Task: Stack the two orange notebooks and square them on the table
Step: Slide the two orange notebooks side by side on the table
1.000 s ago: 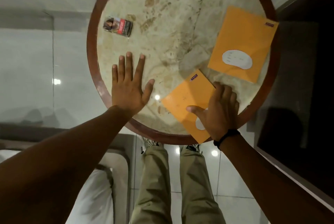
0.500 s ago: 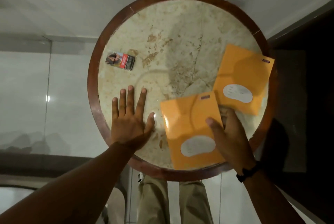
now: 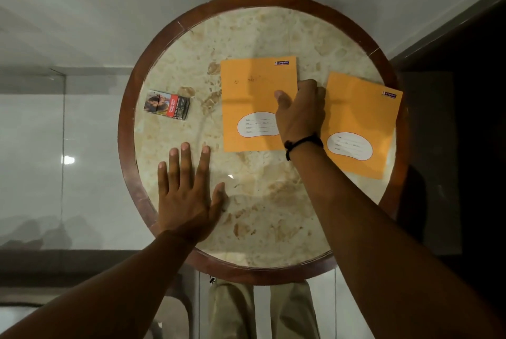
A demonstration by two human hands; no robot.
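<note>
- R grip (image 3: 299, 111) pinches right edge of centre flat orange paper notebook (image 3: 254, 92) on round marble bench (image 3: 262, 215).
- 2nd orange notebook (image 3: 361, 119) just beside, apart.
- L grip (image 3: 186, 193) open, flat on bench.

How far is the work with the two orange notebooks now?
Done: nothing is stacked yet; the two notebooks lie side by side, not overlapping. In hand: the right hand grips the right edge of the middle notebook, thumb on its cover. The left hand rests flat on the table. Left: put one notebook on the other notebook, which overhangs the table's right rim, then align their edges.
</note>
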